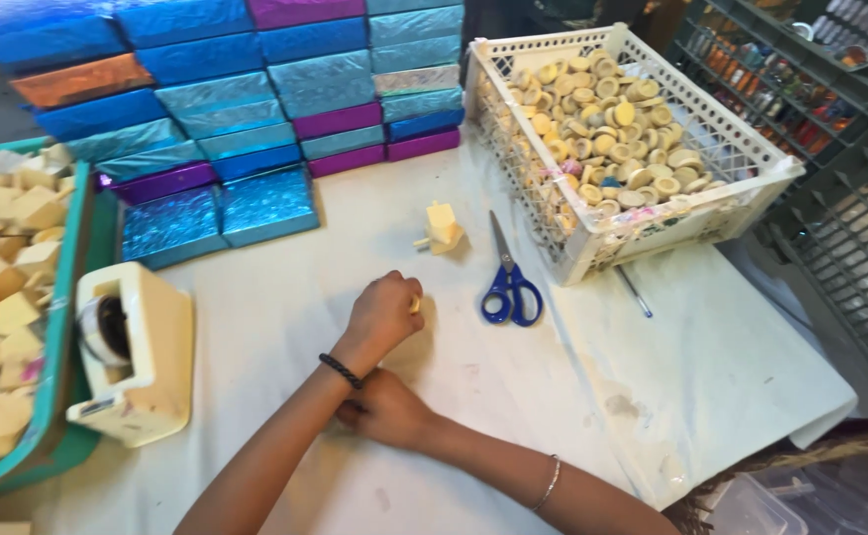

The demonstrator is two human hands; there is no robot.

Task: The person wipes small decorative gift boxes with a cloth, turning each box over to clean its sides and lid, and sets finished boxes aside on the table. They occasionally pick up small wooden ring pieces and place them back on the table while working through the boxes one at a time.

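Resting my right hand (389,408) flat-ish on the white table (285,307), fingers hidden, grip cannot tell. My left hand (384,312) is fisted around a small pale yellow piece (416,303) at centre; likely light, rigid, pinch by its sides. At 1 o'clock: blue-handled scissors (510,287). At 9: cream tape dispenser (137,352). Far, 11 o'clock: stacked foil-wrapped boxes (255,99), blue, purple, orange. At 2: white crate (632,228) of pale round pieces.
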